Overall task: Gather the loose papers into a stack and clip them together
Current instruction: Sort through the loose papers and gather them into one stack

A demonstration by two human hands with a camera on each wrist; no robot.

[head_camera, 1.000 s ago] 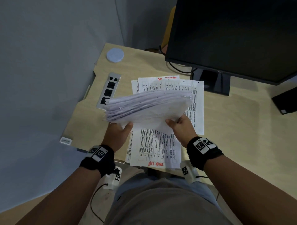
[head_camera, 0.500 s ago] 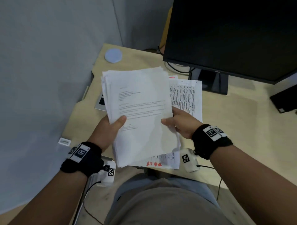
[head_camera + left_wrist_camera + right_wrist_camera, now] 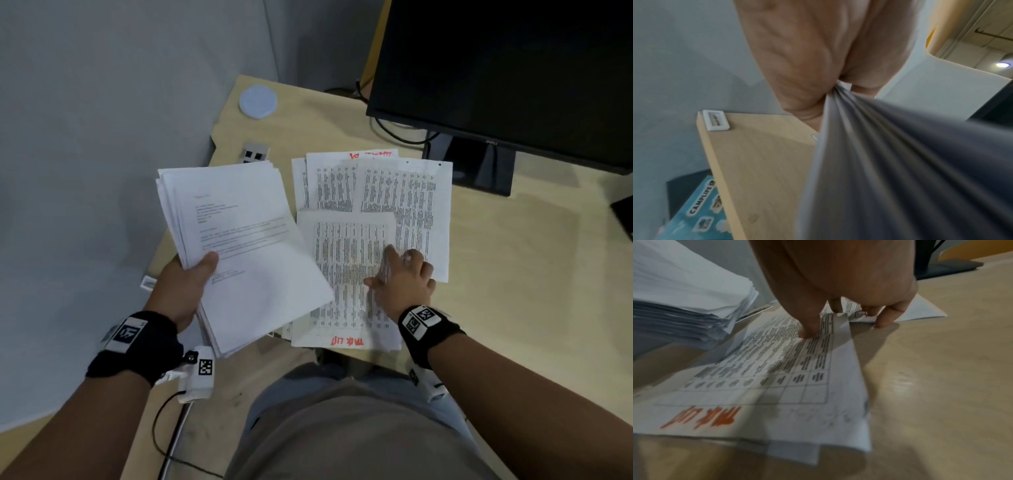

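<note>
My left hand (image 3: 202, 270) grips a thick stack of white papers (image 3: 239, 246) at its lower left corner, thumb on top, and holds it above the desk's left edge. The left wrist view shows the palm (image 3: 818, 65) clamping the fanned stack (image 3: 900, 162). Several loose printed sheets (image 3: 404, 195) lie overlapping on the desk. My right hand (image 3: 394, 270) is down on the top table-printed sheet (image 3: 342, 253). Its thumb (image 3: 809, 331) presses the sheet (image 3: 777, 378) while the fingers (image 3: 884, 319) curl at its lifted right edge.
A black monitor (image 3: 496, 68) on its stand (image 3: 472, 164) rises behind the sheets. A pale round disc (image 3: 257, 101) and a grey marker strip (image 3: 255, 154) sit at the back left of the desk (image 3: 513, 274). A grey partition runs along the left. A blue box (image 3: 698, 211) sits below the desk.
My right hand let go of the stack and dropped onto the loose sheets. The left hand alone carried the stack to the left, now lying flat and face up.
</note>
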